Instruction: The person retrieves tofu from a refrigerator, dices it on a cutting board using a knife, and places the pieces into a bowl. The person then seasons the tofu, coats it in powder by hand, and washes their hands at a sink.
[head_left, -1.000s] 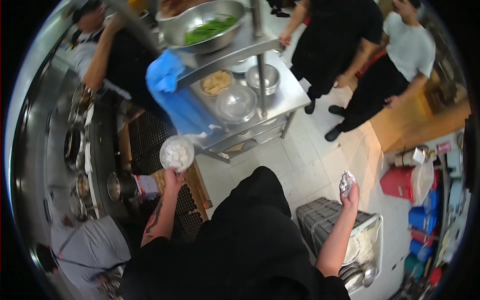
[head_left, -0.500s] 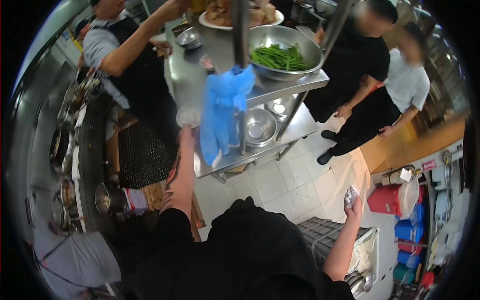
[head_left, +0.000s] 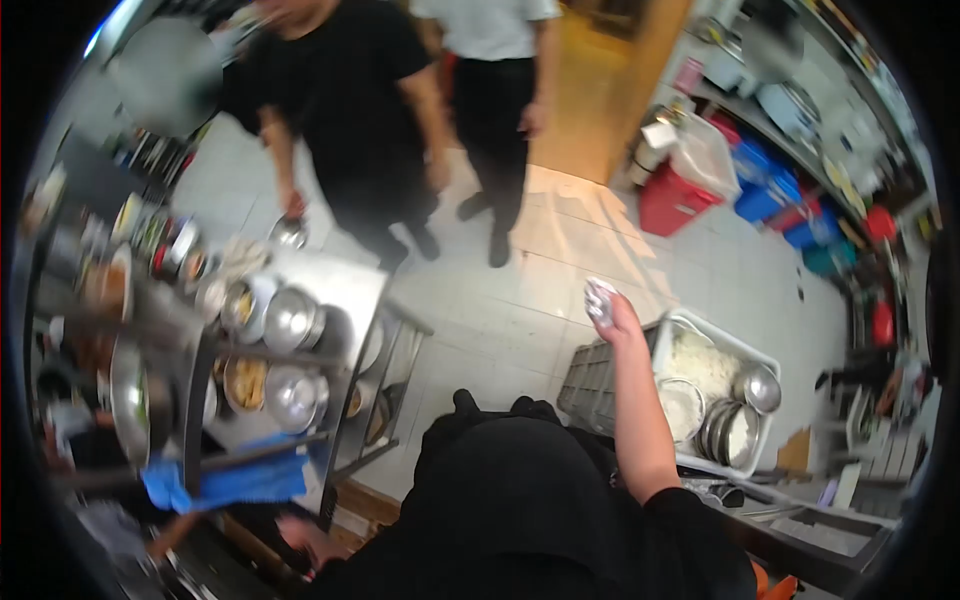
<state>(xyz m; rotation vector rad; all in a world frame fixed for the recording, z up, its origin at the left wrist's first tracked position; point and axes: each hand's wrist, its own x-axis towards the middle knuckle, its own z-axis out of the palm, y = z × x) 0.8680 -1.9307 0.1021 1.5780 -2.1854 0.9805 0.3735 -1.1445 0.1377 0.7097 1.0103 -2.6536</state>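
Note:
My right hand (head_left: 622,318) is out in front on the right, its fingers closed around a small crumpled piece of foil (head_left: 600,300), silvery white. Below it stands a white tub (head_left: 772,362) with white grain that looks like rice (head_left: 705,357), several metal bowls (head_left: 735,432) and a round container of white stuff (head_left: 682,412). At lower left, my left hand (head_left: 305,540) is smeared by motion beside the steel table, near a blue cloth or plastic sheet (head_left: 230,475). Its fingers cannot be made out.
The steel table (head_left: 345,285) on the left carries metal bowls (head_left: 292,318) and a tray of yellowish food (head_left: 245,383). Two people stand ahead, one in black (head_left: 350,100), one in a white shirt (head_left: 490,30). A red bin (head_left: 675,200) and blue bins (head_left: 765,190) line the right.
My view has swung to the right. My left hand has come away from the small clear bowl of whitish bits on the table. My right hand still holds the foil, now above the tub's edge.

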